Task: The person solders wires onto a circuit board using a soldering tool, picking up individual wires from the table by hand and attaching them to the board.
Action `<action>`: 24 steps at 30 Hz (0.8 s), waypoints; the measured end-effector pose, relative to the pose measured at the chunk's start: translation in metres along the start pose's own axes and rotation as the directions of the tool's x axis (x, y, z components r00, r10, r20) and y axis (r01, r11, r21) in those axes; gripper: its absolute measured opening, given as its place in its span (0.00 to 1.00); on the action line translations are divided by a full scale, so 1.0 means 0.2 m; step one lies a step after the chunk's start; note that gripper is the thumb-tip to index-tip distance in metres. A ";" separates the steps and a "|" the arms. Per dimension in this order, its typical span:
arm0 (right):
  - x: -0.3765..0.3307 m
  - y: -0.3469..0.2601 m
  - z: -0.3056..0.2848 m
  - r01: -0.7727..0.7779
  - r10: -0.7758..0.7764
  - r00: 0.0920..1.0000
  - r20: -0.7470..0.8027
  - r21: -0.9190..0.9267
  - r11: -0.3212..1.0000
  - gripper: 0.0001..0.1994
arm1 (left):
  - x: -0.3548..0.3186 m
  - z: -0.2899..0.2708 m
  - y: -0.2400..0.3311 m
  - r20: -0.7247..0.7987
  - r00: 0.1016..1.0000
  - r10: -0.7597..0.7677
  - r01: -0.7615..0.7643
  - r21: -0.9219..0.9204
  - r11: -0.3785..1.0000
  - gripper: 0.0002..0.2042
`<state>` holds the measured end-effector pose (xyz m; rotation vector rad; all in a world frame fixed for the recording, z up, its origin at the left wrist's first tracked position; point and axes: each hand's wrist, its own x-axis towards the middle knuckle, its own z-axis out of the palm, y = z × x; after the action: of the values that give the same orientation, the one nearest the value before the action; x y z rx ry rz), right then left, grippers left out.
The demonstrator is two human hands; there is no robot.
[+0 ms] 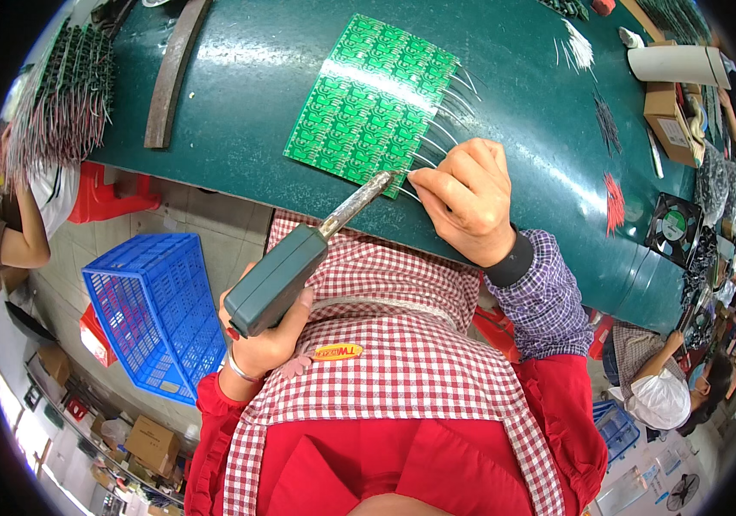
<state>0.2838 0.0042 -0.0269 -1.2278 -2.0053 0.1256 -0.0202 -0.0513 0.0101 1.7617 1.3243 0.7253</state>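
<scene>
My left hand (266,337) grips the dark green handle of a soldering iron (299,262). Its metal tip reaches the near edge of a green circuit board panel (368,99) lying on the dark green table (239,86). My right hand (464,199) rests on the table beside that edge, with its fingers pinched on a thin white wire (415,179) right at the iron's tip. Several more white wires (452,107) stick out along the board's right side.
A long brown bar (172,73) lies at the table's left. Bundles of wired boards (62,95) sit far left. Loose wire bunches (614,202), a white roll (676,64), a cardboard box (671,120) and a small fan (674,226) are right. A blue crate (157,314) stands on the floor. Other people sit nearby.
</scene>
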 end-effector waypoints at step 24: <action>0.00 0.00 0.01 0.007 -0.007 1.000 -0.005 -0.005 1.000 0.11 | -0.04 0.01 -0.02 -0.043 0.996 -0.074 0.070 -0.091 0.993 0.13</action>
<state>0.2832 0.0047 -0.0283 -1.2231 -2.0060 0.1140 -0.0233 -0.0583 0.0063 1.6273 1.3579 0.7774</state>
